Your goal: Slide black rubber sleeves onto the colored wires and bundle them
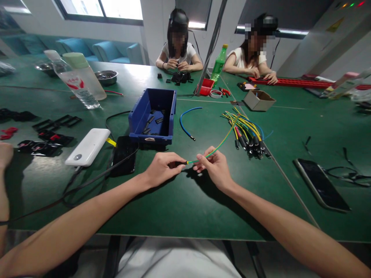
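A yellow-green wire runs between my two hands above the green table. My left hand pinches a black sleeve at the wire's left end. My right hand grips the wire between thumb and fingers a little further along, and its free end rises toward the back right. To the right lies a bundle of wires, yellow-green and blue, several with black sleeves and ring terminals. A single blue wire with a metal terminal lies curved behind my hands. Left of it, a blue bin holds several small black pieces.
On the left are a white power bank, a black phone and cables. Another phone and glasses lie right. Bottles, a metal bowl and a cardboard box stand further back. Two people work opposite; another person's arm shows at left.
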### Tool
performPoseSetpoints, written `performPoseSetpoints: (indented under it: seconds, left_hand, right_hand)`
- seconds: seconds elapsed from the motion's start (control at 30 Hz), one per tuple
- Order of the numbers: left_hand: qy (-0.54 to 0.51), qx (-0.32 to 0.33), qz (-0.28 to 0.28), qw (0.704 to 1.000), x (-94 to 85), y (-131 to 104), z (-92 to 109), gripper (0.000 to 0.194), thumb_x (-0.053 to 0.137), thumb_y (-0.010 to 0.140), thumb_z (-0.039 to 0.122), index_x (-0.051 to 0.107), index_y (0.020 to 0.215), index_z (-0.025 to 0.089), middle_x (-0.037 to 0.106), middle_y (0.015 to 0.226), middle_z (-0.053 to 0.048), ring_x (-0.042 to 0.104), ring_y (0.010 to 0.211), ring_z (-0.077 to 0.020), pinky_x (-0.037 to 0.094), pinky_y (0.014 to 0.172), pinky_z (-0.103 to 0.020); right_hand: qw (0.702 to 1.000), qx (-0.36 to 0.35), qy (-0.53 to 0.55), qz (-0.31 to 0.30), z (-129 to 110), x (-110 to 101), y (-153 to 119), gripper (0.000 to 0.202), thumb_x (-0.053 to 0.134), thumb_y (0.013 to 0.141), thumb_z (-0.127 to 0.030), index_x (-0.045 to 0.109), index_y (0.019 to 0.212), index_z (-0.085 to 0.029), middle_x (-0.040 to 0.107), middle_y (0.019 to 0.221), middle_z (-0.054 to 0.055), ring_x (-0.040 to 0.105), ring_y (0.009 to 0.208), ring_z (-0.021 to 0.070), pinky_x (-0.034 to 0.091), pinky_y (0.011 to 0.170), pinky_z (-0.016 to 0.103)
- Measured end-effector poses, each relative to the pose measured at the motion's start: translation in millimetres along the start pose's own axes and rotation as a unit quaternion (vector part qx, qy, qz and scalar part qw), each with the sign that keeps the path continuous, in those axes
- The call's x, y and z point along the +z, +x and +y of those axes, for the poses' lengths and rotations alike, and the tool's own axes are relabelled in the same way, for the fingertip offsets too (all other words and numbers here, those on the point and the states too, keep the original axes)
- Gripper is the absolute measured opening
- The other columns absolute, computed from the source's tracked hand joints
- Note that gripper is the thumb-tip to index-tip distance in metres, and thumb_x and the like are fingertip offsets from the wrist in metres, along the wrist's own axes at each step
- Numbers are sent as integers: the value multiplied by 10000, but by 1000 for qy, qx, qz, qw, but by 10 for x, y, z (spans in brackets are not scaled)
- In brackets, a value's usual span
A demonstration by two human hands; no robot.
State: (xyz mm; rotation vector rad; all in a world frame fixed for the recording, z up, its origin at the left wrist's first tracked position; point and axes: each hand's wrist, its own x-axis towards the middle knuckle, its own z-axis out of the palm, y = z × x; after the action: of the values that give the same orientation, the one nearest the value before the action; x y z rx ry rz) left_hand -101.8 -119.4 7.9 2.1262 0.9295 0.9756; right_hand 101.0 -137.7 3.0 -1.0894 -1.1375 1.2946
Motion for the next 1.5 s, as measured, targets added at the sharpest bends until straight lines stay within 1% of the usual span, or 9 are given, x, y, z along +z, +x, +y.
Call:
performPoseSetpoints:
  seconds: [0.17,0.23,0.4,0.53,0.67,0.87,1.2,1.37,1.5]
  left_hand:
    - [-52,-89,-10,995,45,-12,20,198,651,792,274,735,914,142,685,695,-41,562,560,-110,435,519,-210]
    - [-64,-104,-1,992,61,-15,46,202,660,784,274,735,918,141,690,718,-45,567,579,-114,445,530,-214]
    - [-53,-82,4,995,61,-19,127,193,649,792,252,740,937,162,709,819,-61,589,630,-119,470,562,-220]
    - [-84,-101,17,991,64,-23,106,292,607,826,250,680,1098,175,709,975,-75,647,735,-140,536,669,-256]
    - [-120,-139,29,983,83,-28,39,269,621,815,267,670,1054,153,720,892,-63,678,732,-154,561,712,-279]
    - [-164,-169,19,972,93,-27,4,259,640,801,294,683,1007,142,711,739,-42,683,652,-158,557,619,-255]
    - [-202,-192,1,961,88,-12,6,274,655,788,289,687,1007,129,723,803,-61,694,692,-165,564,665,-267]
    - [-230,-195,-5,953,88,-16,-3,296,627,807,263,668,1052,101,725,864,-93,705,753,-174,568,754,-301]
    - [-237,-198,-1,951,89,-14,-14,308,619,811,252,667,1065,84,724,858,-108,702,740,-171,571,743,-301]
  right_hand:
    - [1000,-15,-8,-19,8,10,-8,317,724,743,-396,453,786,-237,678,585,-25,675,518,173,530,468,253]
    - [999,-21,-9,-29,7,17,-17,320,735,732,-377,452,789,-239,675,597,-32,672,530,164,537,494,257]
    - [999,-25,-11,-29,-2,35,-19,319,729,738,-370,443,779,-236,667,589,-34,665,526,156,535,508,253]
    - [999,-37,-22,-4,3,20,1,304,718,752,-371,449,786,-232,663,582,-33,662,520,157,531,511,255]
    - [999,-34,-5,17,14,15,18,312,725,744,-369,449,782,-228,669,613,-31,662,527,149,527,516,248]
    - [1000,-24,-3,6,22,11,41,310,724,749,-356,446,781,-224,657,593,-38,671,543,146,529,522,234]
    - [1000,-21,-11,3,22,21,31,337,731,736,-385,439,783,-223,661,599,-32,671,543,154,531,526,247]
    - [1000,-18,-8,-3,32,9,31,323,707,765,-389,431,802,-224,672,638,-29,678,564,155,534,539,251]
    - [1000,-17,-1,-7,37,1,36,310,691,783,-388,430,810,-223,675,649,-27,684,575,161,538,546,260]
